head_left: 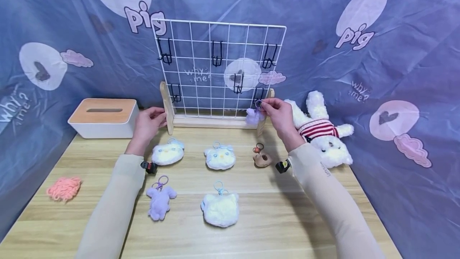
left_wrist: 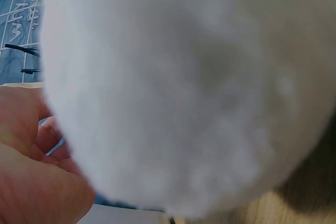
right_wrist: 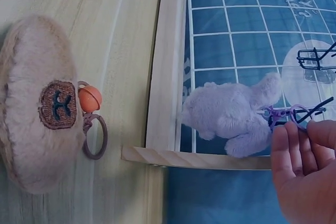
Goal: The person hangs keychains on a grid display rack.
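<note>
My right hand (head_left: 280, 117) pinches the ring of a purple plush keychain (right_wrist: 226, 108) between thumb and fingers. That ring sits at a black hook (right_wrist: 315, 109) low on the right of the white wire grid rack (head_left: 219, 63); the plush hangs in front of the grid. On the other side, my left hand (head_left: 149, 125) grips the rack's left wooden post (head_left: 167, 109). In the left wrist view a blurred white plush (left_wrist: 173, 87) covers most of the fingers. A brown plush keychain (right_wrist: 42, 103) with an orange bell (right_wrist: 90, 98) lies below my right wrist.
On the table lie white plush keychains (head_left: 220, 210), another purple plush keychain (head_left: 160, 203) and a pink yarn bundle (head_left: 64, 189). A tissue box (head_left: 104, 125) stands left of the rack, a white plush toy (head_left: 323, 135) right. Several more black hooks (head_left: 217, 54) are on the grid.
</note>
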Motion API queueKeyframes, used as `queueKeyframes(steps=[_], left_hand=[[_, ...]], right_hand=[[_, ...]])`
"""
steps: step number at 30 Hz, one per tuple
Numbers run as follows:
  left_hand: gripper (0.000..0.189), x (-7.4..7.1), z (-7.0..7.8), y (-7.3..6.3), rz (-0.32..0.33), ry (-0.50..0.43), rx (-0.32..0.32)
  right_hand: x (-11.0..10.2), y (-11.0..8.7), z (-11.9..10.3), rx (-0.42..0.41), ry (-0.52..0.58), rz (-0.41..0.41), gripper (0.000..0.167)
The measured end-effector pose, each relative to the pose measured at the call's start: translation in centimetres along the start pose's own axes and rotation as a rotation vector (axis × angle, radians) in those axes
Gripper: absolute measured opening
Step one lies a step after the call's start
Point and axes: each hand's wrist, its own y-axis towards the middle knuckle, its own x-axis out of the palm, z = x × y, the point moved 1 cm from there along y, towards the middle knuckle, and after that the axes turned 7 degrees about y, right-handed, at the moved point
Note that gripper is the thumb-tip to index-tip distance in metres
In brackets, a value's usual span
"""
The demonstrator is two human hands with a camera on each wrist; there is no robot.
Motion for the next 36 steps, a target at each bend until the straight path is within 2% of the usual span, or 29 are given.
queueKeyframes(steps=[10, 25, 36], left_hand=[[0.036, 0.0, 0.0, 0.0, -0.002, -0.014, 0.009], [0.036, 0.0, 0.0, -0.1, -0.002, -0.014, 0.023], [0.038, -0.1, -0.1, 0.0, -0.011, -0.034, 0.014]], right_hand=[[0.4, 0.0, 0.5, -0.030, -0.071, 0.035, 0.026], [0.5, -0.3, 0.9, -0.059, -0.085, 0.065, 0.024], [0.3, -1.4, -0.3, -0.091, -0.071, 0.063, 0.027]])
